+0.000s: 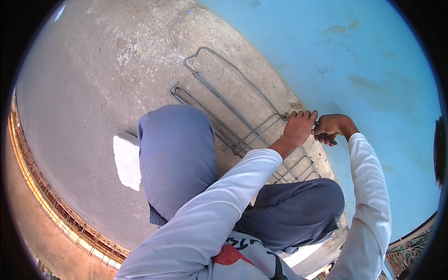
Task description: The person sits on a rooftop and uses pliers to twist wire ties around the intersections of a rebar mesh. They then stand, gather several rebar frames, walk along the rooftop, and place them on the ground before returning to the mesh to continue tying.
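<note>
The metal frame (227, 95) of thin grey bars lies on the concrete floor (93, 88), its far end reaching out ahead and its near end running in under the person's right knee (303, 205). Along the frame's right side only a narrow strip of concrete separates it from the smudged blue wall (364, 60), so room there is tight. Past the frame's far end and out to its left, the floor spreads wide, up to an outer edge well apart from the frame, where a long row of bars (70, 228) runs.

The left hand (298, 127) is at the frame's right side, fingers curled in; what they close on is hidden. Just beside it, farther from the frame, the right hand (332, 127) is wrapped around a dark hand tool (330, 140), whose working end cannot be made out.

Several things crowd the frame. The left knee (177, 144) stands up on its left and hides some of the bars, while the left sleeve (224, 186) crosses before its near part. Left of that knee, apart from the frame, rests a rough white block (126, 163). A small blue scrap (190, 10) lies beyond the far end.
</note>
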`<state>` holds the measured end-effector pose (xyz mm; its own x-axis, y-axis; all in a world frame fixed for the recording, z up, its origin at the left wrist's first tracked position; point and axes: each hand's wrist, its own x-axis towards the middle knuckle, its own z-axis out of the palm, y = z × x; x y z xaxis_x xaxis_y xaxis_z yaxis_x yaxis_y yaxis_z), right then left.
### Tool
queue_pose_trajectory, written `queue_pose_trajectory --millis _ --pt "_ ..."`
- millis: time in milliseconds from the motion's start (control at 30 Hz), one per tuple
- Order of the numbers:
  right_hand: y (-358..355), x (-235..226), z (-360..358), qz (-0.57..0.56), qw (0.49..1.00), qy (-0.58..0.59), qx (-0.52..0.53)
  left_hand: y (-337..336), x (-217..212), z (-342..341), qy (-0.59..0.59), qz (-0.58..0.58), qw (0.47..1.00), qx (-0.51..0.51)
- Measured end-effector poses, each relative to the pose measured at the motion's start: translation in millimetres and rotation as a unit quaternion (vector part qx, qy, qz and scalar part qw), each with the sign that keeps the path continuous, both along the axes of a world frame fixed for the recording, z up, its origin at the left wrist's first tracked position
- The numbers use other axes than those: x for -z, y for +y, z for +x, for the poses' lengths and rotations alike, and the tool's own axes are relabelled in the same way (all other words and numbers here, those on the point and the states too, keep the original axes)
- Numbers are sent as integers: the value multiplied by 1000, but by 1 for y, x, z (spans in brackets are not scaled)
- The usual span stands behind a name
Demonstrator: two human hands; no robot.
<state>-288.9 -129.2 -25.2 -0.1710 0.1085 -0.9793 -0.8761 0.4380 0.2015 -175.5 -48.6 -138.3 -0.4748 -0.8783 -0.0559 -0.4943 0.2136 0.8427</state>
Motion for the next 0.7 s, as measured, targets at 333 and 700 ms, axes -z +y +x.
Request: queue_pose_trajectory --millis 333,700 --pt "33 6 -14 -100 994 -41 30 11 19 -1 42 -40 998 10" --pt "59 -12 6 -399 654 72 -639 -30 14 4 92 135 985 59"
